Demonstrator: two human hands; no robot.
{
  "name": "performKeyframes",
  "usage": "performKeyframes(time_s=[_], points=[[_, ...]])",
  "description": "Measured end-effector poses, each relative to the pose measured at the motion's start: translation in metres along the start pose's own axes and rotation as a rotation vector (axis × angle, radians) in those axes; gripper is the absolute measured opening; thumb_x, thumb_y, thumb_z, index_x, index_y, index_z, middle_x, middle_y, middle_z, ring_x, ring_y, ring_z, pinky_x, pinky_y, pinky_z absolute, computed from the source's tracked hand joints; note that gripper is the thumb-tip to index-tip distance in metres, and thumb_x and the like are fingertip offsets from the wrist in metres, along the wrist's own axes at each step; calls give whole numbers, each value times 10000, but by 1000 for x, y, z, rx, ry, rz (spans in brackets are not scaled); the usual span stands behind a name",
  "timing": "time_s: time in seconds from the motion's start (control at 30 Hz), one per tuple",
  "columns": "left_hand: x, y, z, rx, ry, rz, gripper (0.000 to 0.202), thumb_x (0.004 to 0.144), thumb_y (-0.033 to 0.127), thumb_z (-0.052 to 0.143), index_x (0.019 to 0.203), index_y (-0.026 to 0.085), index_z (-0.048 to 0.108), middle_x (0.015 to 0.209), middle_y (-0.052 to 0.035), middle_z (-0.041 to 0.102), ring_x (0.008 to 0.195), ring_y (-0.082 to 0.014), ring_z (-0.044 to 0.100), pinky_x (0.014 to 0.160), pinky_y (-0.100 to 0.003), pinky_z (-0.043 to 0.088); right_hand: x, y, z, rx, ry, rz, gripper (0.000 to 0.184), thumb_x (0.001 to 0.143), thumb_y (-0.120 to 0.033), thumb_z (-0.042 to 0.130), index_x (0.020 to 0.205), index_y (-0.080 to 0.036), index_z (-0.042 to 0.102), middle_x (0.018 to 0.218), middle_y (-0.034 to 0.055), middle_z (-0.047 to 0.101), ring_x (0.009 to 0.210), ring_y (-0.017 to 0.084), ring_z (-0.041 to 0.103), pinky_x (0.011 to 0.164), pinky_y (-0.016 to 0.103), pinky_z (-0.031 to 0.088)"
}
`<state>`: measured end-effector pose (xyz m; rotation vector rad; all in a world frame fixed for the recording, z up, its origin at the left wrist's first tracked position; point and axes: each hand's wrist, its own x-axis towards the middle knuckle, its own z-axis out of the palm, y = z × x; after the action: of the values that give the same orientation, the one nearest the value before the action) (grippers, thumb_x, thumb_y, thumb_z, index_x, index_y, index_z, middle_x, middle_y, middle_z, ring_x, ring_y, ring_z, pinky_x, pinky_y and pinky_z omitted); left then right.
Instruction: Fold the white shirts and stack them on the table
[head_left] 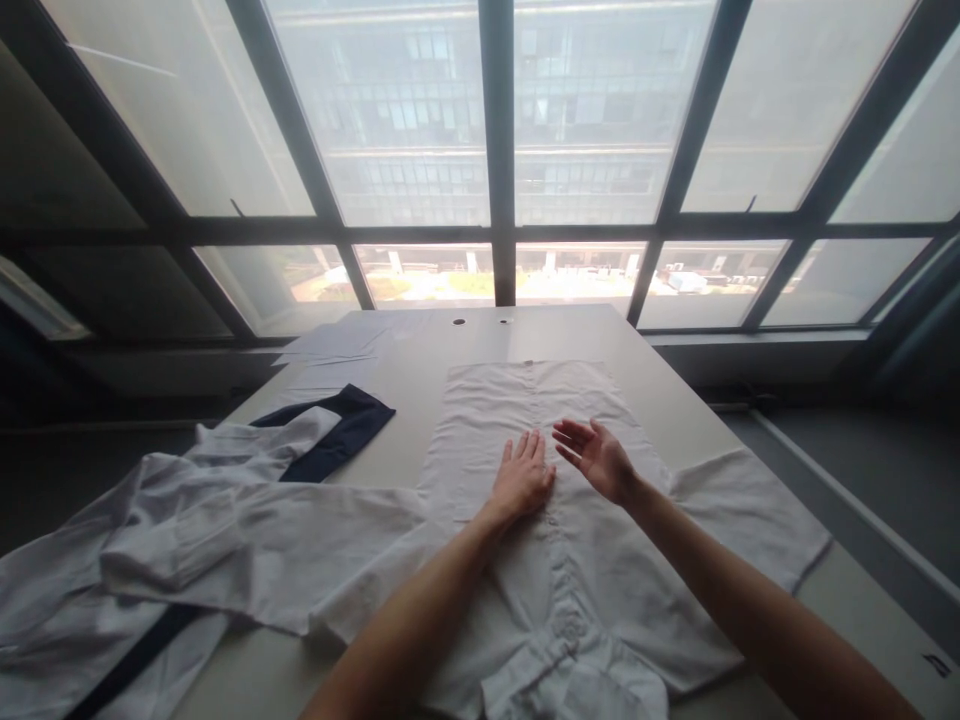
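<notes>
A white button shirt [540,420] lies spread flat on the pale table [420,370], collar toward me and sleeves out to both sides. My left hand [523,477] rests palm down on the shirt's middle, fingers straight and together. My right hand [592,455] hovers just right of it, slightly above the cloth, palm turned inward with fingers stretched out and apart. Neither hand holds anything.
A heap of white garments [187,520] with a dark navy piece [337,430] lies on the table's left side. Folded white cloth [337,345] sits at the far left corner. Large windows run behind the table. The table's right edge drops to a grey floor.
</notes>
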<state>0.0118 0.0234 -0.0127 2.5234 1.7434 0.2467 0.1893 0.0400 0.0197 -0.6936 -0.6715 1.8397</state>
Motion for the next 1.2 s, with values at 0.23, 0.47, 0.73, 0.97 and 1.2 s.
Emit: performKeyframes(time_s=[0.23, 0.47, 0.73, 0.97, 1.2], points=[[-1, 0, 0, -46, 10, 0, 664, 1019, 469, 329, 1587, 126, 303, 1665, -111, 254, 1552, -265, 164, 1249, -523, 137, 52, -18, -30, -66, -175, 311, 542, 1045, -522, 303, 1195, -117, 630, 1299, 200, 665, 1211, 248, 647, 1057, 471, 485], [-2, 1, -4, -56, -12, -24, 674, 1016, 463, 329, 1599, 126, 282, 1675, -90, 216, 1554, -252, 160, 1259, -495, 123, 114, -131, -103, -42, 378, -101, 532, 1051, -438, 155, 1182, -181, 602, 1235, 210, 672, 1051, 231, 697, 911, 491, 571], [-4, 2, -6, -54, -2, -23, 663, 1025, 459, 315, 1597, 123, 290, 1673, -90, 215, 1555, -248, 158, 1262, -480, 121, 121, -99, -68, -77, 21, 30, 558, 1014, -603, 333, 1212, -194, 657, 1325, 167, 663, 1256, 274, 606, 1065, 541, 470], [-3, 1, -7, -44, -9, -27, 666, 1026, 458, 327, 1609, 141, 266, 1675, -79, 204, 1558, -252, 143, 1266, -479, 115, 138, -77, -61, -179, -294, 490, 700, 995, -672, 319, 1249, -93, 621, 1317, 264, 635, 1207, 331, 636, 1025, 568, 480], [-4, 3, -9, -66, -31, -45, 667, 1017, 455, 344, 1618, 180, 252, 1677, -49, 204, 1558, -259, 141, 1270, -476, 106, 218, -162, -108, -17, 328, -222, 754, 1042, -464, -66, 949, -170, 622, 1103, 193, 703, 1012, 142, 682, 911, 381, 532]])
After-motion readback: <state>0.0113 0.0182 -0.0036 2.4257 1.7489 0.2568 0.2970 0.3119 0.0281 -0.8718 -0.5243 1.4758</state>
